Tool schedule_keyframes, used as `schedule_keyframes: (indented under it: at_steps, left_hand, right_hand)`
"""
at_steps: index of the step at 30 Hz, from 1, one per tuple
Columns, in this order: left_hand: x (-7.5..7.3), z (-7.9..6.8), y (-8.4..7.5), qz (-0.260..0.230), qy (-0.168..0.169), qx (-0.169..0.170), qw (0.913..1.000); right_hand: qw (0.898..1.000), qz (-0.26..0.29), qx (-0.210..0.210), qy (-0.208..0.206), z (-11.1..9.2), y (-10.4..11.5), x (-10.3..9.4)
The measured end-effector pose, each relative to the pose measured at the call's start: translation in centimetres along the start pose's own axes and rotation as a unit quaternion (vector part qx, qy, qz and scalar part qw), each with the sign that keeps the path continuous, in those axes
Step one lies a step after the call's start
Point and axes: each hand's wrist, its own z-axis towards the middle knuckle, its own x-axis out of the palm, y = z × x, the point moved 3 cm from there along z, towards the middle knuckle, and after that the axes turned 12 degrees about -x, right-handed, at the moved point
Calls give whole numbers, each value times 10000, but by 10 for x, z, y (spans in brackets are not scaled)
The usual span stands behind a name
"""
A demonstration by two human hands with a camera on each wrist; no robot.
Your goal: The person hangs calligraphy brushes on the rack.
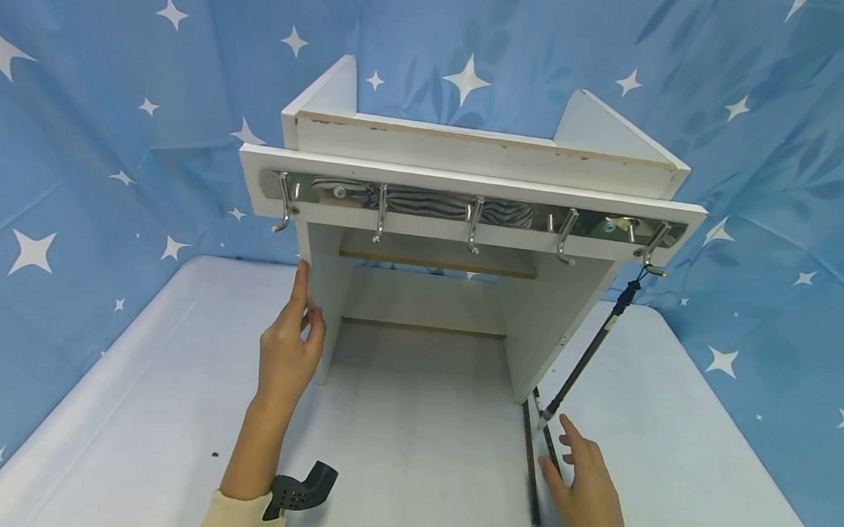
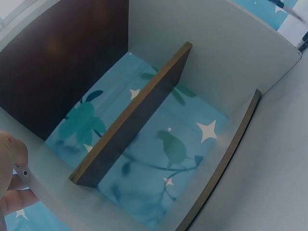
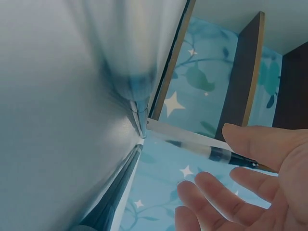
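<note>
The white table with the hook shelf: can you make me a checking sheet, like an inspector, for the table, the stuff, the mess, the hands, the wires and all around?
Surface: white table, partly hidden behind the shelf.
Job's things: white shelf unit, standing; hook board across its front; dark rod hanging by a loop from the rightmost hook.
Clutter: more dark rods lying near the unit's right side; tiny dark speck on the left.
Hands: left hand holds the left panel's edge; right hand is empty, near the hanging rod's lower end.
Cables: nothing seen.
Surroundings: blue backdrop with white stars.
</note>
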Motion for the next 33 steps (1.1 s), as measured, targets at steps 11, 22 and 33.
schedule_keyframes:
  at_steps: [11,22,33]
  left_hand:
    - [1,-1,1,20,-73,24,10000]
    - [1,0,0,-13,-60,21,10000]
    - [1,1,-1,-2,-66,29,10000]
  right_hand:
    - [9999,-45,-132,90,-1,-1,2]
    - [9963,-96,256,819,0,-7,2]
    - [9876,-216,752,1361,2,-12,7]
